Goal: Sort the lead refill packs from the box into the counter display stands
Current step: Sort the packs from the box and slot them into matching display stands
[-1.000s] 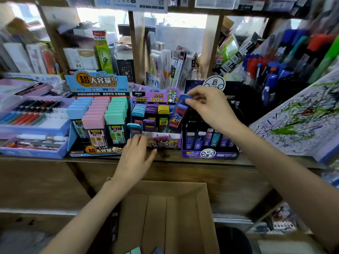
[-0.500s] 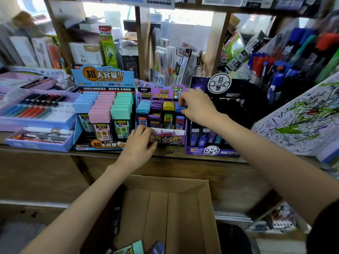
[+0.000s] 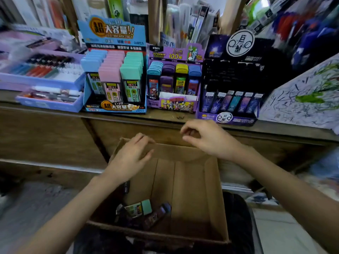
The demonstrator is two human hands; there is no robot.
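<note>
Head view: empty, loose-fingered left hand [image 3: 128,158] and right hand [image 3: 207,139] over box [image 3: 213,182]; best pinch mint-capped pack [image 3: 142,208] below left.

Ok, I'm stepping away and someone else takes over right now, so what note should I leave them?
Left hand and right hand: both empty, hovering over the cardboard box.
Done: blue stand, purple stand and dark stand on the counter hold rows of packs.
To do: a mint-capped pack and a dark purple pack lie on the box floor, perhaps more dark ones beside them. Mint likely suits the blue stand.
</note>
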